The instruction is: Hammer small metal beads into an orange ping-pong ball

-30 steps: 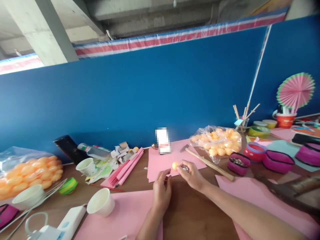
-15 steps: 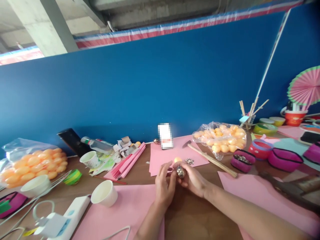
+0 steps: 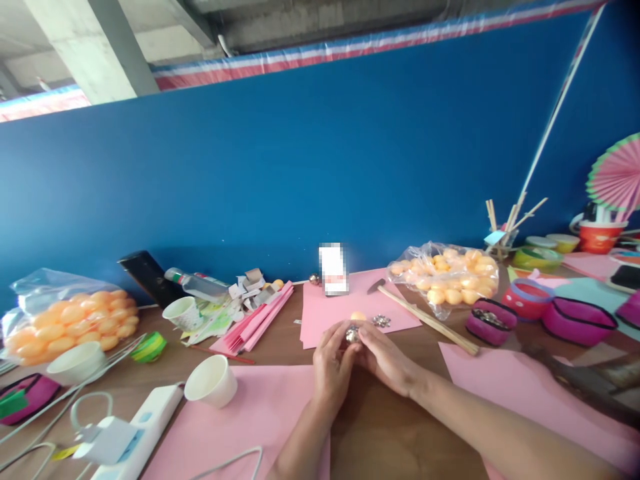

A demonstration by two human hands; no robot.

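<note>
A ball studded with shiny metal tacks (image 3: 353, 334) sits between my two hands, over the bare brown table. The fingers and thumb of my left hand (image 3: 331, 367) close on its left side. My right hand (image 3: 384, 360) grips it from the right, its fingertips at the upper edge; its lower fingers are partly hidden. Just beyond the fingertips lies a plain orange ball (image 3: 358, 316). A small heap of metal tacks (image 3: 381, 321) rests beside it on pink paper (image 3: 313, 323). Another shiny, tack-covered ball (image 3: 314, 279) stands farther back.
To the right are a wooden-handled hammer (image 3: 433, 319), a bag of orange balls (image 3: 450, 277) and a purple tray of tacks (image 3: 490, 323). At left are a white cup (image 3: 211, 381), a power strip (image 3: 145, 427), cables and another ball bag (image 3: 75, 323). A blue partition (image 3: 280, 180) rises behind.
Both hands have brought the studded ball slightly up and left, and the right fingers now lie closer over it. The whole view has shifted a little.
</note>
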